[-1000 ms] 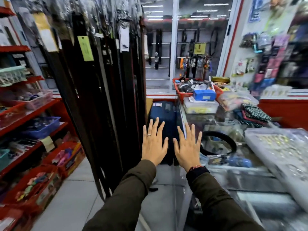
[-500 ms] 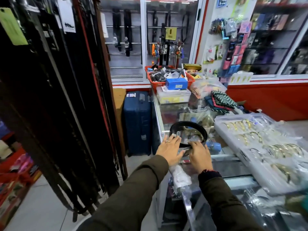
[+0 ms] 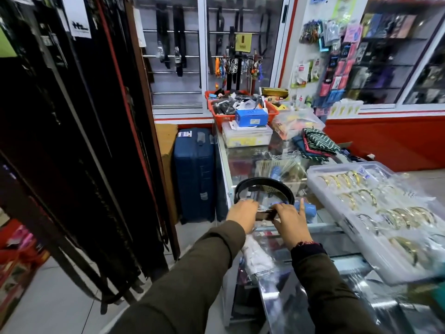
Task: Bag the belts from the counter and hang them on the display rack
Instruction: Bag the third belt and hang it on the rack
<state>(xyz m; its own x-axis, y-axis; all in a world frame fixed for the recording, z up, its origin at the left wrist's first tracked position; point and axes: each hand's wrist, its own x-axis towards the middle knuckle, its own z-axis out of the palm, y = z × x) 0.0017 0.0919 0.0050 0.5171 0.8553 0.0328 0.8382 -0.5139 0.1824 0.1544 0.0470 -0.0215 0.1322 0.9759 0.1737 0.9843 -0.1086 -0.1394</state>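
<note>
Both hands meet at the near edge of the glass counter (image 3: 243, 162), on a coiled black belt (image 3: 265, 185) that lies on the counter top in a loose ring. The left hand (image 3: 242, 213) is curled over the near left part of the ring, fingers bent down onto the strap, a ring showing on one finger. The right hand (image 3: 290, 219) rests on the buckle end at the front of the coil — thumb and forefinger seem pinched on it, while the other fingers are lifted and spread; whether the grip is firm cannot be told. Both arms wear dark olive sleeves (image 3: 192, 280).

Just beside the right hand lies a small blue bottle-like object (image 3: 307, 209), and beyond it to the right sits a clear plastic tray (image 3: 337, 220) of gold bangles, wrapped in film. Below the hands, at the counter's front edge, a crumpled clear plastic bag (image 3: 256, 255) hangs or lies against the glass.

Farther back on the counter stand a red basket (image 3: 273, 110) with a blue box (image 3: 251, 117) set at its front, a clear lidded box, and folded patterned cloth (image 3: 317, 143). To the left — well apart from the counter — a rack of hanging dark belts (image 3: 79, 141) fills the view, and a blue suitcase (image 3: 193, 174) stands on the floor against the counter's side.
</note>
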